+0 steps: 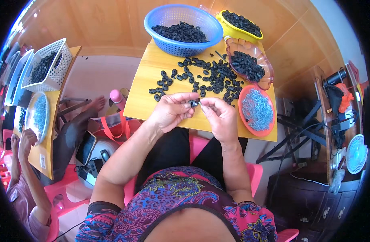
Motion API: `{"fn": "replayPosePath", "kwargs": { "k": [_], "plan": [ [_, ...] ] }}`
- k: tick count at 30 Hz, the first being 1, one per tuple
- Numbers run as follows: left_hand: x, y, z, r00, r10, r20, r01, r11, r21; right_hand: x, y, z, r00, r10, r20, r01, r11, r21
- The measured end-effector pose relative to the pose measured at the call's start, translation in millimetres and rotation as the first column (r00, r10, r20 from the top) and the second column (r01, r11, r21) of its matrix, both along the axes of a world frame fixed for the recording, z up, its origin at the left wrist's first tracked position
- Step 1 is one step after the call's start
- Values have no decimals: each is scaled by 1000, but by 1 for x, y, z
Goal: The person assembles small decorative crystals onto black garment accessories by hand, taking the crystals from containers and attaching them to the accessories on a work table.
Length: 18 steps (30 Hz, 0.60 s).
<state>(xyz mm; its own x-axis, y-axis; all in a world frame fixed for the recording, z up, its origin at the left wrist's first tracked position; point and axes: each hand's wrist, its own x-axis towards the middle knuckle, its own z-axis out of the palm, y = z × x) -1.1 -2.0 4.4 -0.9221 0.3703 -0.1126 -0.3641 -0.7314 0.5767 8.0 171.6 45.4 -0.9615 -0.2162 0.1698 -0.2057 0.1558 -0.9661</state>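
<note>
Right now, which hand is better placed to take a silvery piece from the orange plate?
Probably the right hand: it is nearer the orange plate. The left hand lies farther off, holding a small black part, though the right is also busy at it.

Black pieces [219,78] block ahead; the tabletop's left edge [137,96] seems passable.

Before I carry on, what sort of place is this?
Probably a small workroom, perhaps in a home: black parts lie loose on the table, a blue basket holds more, and a co-worker is at a second table.
</note>
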Motion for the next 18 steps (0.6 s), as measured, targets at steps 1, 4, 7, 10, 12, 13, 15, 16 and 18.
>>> {"fn": "replayPosePath", "kwargs": {
  "k": [1, 4, 7, 10, 12, 13, 15, 16, 18],
  "plan": [
    [1, 1, -1, 1000, 1, -1, -1, 1000, -1, 0, 0, 0, 1000, 1, -1, -1, 1000, -1],
    [2, 3, -2, 997, 3, -76, -8, 998, -70, 0, 3, -1, 999, 26, -28, -24, 998, 53],
    [1, 4, -4, 995, -2, -103, -4, 998, -63, 0, 5, -3, 998, 15, -62, -10, 997, 77],
    [1, 7, -4, 998, 16, -63, -19, 999, -51, 2, 6, -1, 1000, 4, -15, -2, 995, 95],
    [2, 9, 1, 999, 42, -14, -43, 998, -40, 2, 6, -5, 1000, -1, -21, 3, 997, 78],
    [2, 9, 1, 999, 41, -12, -42, 998, -40, 2, 6, -7, 1000, -8, -29, 10, 998, 62],
    [2, 9, 1, 999, 48, -11, -49, 994, -93, 0, 8, -7, 1000, 10, -18, -8, 997, 72],
    [2, 9, 1, 999, 48, -10, -49, 994, -94, -2, 9, -7, 1000, 28, -9, -27, 996, 82],
    [1, 10, 0, 997, 44, -65, -56, 978, -203, -5, 13, -5, 998, 48, 48, -51, 996, 70]
  ]
}}
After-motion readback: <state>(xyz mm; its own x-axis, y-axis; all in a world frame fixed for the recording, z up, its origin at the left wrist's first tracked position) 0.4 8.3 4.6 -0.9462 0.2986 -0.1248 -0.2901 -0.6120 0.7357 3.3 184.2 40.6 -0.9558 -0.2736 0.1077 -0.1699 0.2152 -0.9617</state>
